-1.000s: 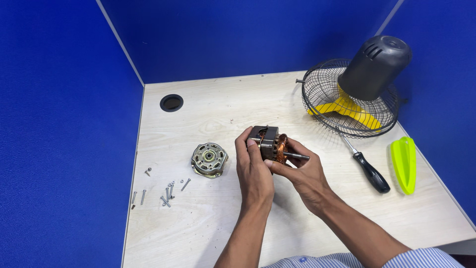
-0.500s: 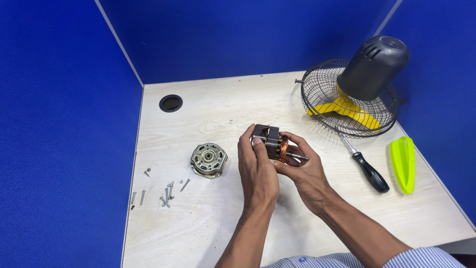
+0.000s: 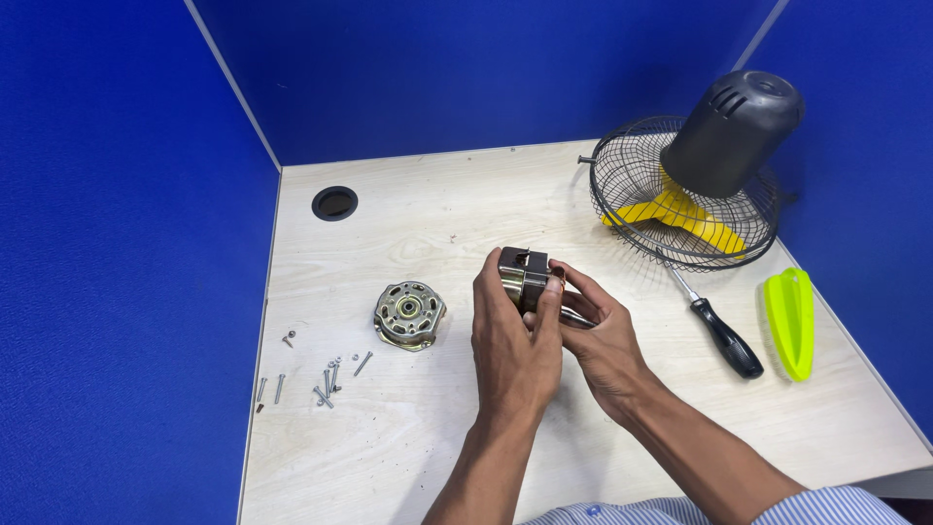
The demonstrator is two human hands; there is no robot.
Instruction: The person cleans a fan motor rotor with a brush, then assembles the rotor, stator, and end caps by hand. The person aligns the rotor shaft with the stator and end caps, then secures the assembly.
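Both my hands hold a small metal fan motor [image 3: 522,270] just above the middle of the wooden desk [image 3: 437,437]. My left hand [image 3: 513,340] wraps its near side, thumb and fingers closed on the dark housing. My right hand [image 3: 598,340] grips it from the right, where a thin shaft sticks out. The copper winding is mostly hidden behind my fingers. A round metal motor end cover [image 3: 409,314] lies on the desk to the left of my hands.
Several loose screws [image 3: 326,377] lie near the left front. A black wire fan guard [image 3: 680,209] with a yellow blade and a dark motor housing [image 3: 731,122] sits at the back right. A black-handled screwdriver [image 3: 719,335] and a yellow-green piece [image 3: 789,321] lie at right. A cable hole [image 3: 334,202] is at back left.
I have turned the motor in my hands, so the copper winding that showed earlier is now covered by my fingers. My hands stayed in about the same place.
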